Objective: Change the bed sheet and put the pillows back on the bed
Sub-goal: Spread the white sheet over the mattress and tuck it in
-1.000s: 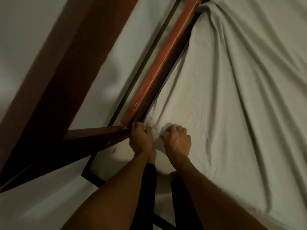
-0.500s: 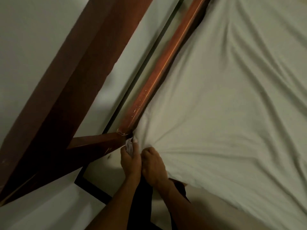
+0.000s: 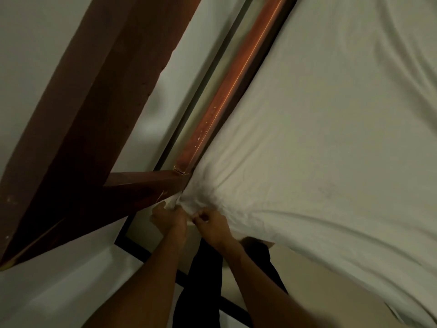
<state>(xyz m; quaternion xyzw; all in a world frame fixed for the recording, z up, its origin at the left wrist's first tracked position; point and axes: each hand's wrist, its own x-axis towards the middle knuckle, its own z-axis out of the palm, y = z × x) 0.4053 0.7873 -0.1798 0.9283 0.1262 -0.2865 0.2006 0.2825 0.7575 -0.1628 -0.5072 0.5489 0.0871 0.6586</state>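
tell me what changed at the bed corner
The left hand and right hand slid off the top of the pale cloth bed sheet down over its corner and now grip its bunched edge; its folds lie flatter. The reddish-brown wooden bed rail stayed put.

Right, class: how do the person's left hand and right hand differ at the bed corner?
The left hand sits beside the wooden frame; the right hand sits farther from it, below the sheet's edge. The left hand's fingers reach up into the bunched sheet; the right hand's fingers curl sideways towards the left. Both grip the sheet.
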